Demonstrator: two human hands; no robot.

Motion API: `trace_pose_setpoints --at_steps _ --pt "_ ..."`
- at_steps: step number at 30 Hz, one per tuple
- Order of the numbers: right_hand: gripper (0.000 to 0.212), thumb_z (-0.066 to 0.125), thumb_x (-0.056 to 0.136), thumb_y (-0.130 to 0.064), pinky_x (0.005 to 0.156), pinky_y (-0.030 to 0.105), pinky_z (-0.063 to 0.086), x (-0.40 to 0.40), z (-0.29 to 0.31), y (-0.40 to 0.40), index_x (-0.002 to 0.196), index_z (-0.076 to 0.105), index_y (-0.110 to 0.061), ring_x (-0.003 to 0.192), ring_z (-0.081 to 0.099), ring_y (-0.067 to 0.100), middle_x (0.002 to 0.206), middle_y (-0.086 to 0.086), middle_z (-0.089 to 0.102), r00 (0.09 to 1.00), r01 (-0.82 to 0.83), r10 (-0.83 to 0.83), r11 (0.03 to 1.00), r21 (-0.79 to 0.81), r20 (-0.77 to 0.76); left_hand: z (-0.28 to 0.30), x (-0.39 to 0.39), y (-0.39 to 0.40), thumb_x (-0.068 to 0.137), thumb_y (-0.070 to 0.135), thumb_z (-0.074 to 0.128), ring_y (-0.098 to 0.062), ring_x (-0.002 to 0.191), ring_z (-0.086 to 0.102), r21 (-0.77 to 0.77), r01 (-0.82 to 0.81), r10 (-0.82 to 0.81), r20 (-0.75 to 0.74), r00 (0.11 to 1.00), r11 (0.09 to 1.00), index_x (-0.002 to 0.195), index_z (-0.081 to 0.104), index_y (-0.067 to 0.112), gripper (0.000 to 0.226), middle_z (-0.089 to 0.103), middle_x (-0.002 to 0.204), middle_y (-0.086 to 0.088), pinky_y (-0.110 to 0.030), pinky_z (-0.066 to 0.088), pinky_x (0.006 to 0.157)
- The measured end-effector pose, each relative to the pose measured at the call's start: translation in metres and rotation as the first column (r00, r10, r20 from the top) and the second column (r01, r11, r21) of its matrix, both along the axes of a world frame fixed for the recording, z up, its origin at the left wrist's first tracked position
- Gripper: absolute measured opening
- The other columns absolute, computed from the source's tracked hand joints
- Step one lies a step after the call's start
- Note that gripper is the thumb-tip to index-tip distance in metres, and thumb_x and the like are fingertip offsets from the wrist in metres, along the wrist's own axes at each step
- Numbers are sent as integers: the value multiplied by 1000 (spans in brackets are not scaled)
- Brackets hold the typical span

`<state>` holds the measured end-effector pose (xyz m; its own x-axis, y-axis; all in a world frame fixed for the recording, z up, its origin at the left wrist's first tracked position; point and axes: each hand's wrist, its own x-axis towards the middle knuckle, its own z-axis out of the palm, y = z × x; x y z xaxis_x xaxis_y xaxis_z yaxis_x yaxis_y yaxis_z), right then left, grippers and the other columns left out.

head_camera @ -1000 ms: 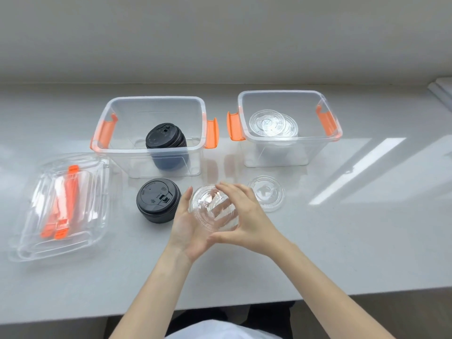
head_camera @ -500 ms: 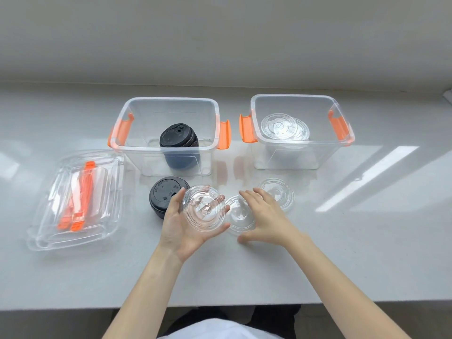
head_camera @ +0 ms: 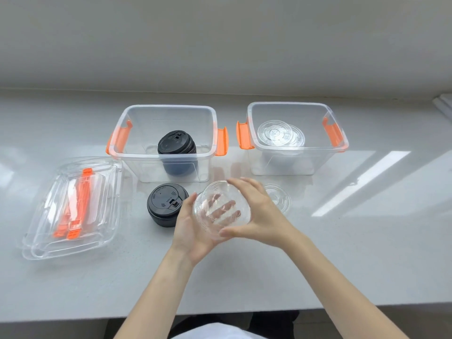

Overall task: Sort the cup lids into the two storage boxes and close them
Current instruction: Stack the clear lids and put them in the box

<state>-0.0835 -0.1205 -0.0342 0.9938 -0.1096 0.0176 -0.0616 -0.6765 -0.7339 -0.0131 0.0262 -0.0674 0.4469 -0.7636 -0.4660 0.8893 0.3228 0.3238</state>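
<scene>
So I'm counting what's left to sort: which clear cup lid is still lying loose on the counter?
The flat clear lid lying on the counter right of the right hand; the other clear lids are held in both hands or stacked in the right box.

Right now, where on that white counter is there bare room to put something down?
The white counter is bare along its near edge and right of the clear lid lying flat. It is crowded between the black lid stack, the stacked clear box covers and the two boxes.
</scene>
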Motion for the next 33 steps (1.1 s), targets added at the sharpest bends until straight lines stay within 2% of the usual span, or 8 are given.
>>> trace_pose_setpoints --at_steps 3,7,12,15,18,23,28,33 --pt "99 80 56 -47 110 25 25 -5 -2 6 139 28 -32 127 13 -9 118 -46 17 1000 0 0 1000 14 -30 2 -3 -13 74 50 54 -37 106 62 -108 27 -35 -73 997 994 120 55 16 57 64 118 -18 -49 52 83" --pt "104 81 54 -47 112 31 29 -12 -4 -5 140 23 -38 134 12 -6 119 -53 12 996 34 -25 994 100 -85 -3 -2 -24 71 52 54 -36 109 60 -85 79 -84 -52 995 993 126 52 16 66 57 128 -15 -51 46 93" --pt "97 81 57 -38 101 17 20 -20 -10 -45 135 24 -50 131 19 -2 129 -28 32 971 219 -188 949 225 -149 -8 1 -25 65 50 59 -39 105 60 -48 85 -89 -72 993 995 111 61 9 61 66 112 -18 -51 47 88" --pt "97 80 62 -31 107 26 22 -19 -26 -64 141 24 -31 136 17 13 141 -7 33 950 261 -249 964 42 -187 -7 4 -23 66 52 56 -38 104 62 -29 84 -85 -29 996 996 107 63 10 59 68 109 -17 -52 51 83" --pt "107 76 61 -45 115 38 16 -18 -47 -70 145 14 -25 141 7 18 155 1 16 906 275 -303 952 -131 -295 -6 5 -22 66 53 55 -37 104 62 -12 82 -82 -19 996 997 111 61 11 62 67 109 -17 -51 51 81" --pt "102 69 70 -46 114 35 16 -15 -67 -67 145 9 -14 140 13 22 154 6 19 891 336 -388 912 -235 -236 -5 6 -23 68 52 52 -38 108 58 5 77 -77 -36 996 997 113 58 11 62 66 109 -17 -52 50 81" --pt "106 81 59 -37 105 30 27 -13 -49 -64 143 19 -21 131 22 18 134 -1 38 863 489 -474 871 50 -175 -5 7 -25 68 52 53 -39 106 60 21 84 -83 -25 996 996 113 59 11 62 67 108 -18 -54 49 83" --pt "102 84 51 -39 95 11 28 -17 -5 -52 133 25 -44 118 37 7 120 -18 43 932 353 -362 902 248 -10 -1 5 -39 72 52 52 -35 103 64 5 129 -129 -2 992 992 104 68 12 54 65 117 -18 -57 48 88"
